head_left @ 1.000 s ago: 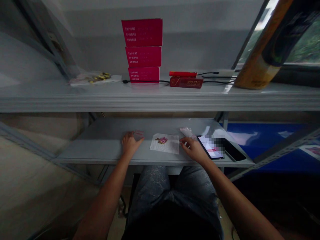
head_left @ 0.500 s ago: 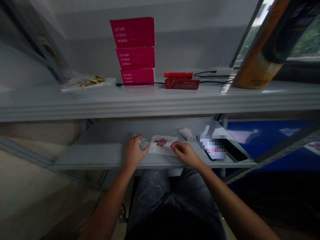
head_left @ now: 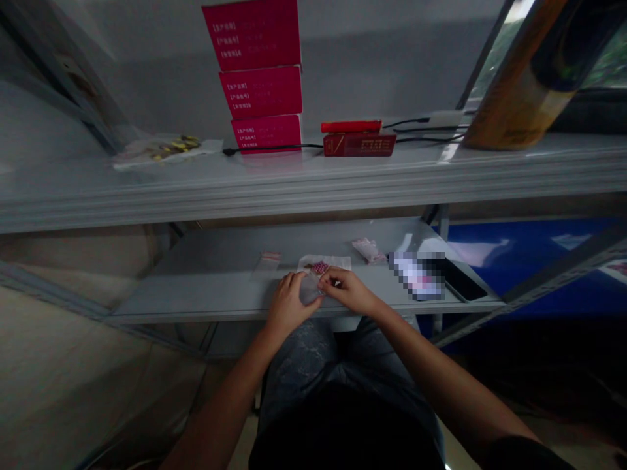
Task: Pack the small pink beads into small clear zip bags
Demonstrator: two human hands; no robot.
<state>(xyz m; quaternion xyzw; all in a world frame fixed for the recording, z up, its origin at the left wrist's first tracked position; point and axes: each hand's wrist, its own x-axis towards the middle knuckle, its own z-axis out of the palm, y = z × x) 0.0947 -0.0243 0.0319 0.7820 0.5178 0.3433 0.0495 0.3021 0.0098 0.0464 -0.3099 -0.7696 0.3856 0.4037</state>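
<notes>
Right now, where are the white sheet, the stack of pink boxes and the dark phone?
white sheet (head_left: 340,263): head view, bare far right corner.
stack of pink boxes (head_left: 261,91): head view, middle box's front.
dark phone (head_left: 458,279): head view, middle of its screen.

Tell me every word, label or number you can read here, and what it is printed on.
Stacked pink boxes: three lines of white bracketed characters on each, too blurred to read.
Red pack: gold print, too blurred to read.
Phone screen: pixelated, unreadable.
Nothing else shows readable text.
</notes>
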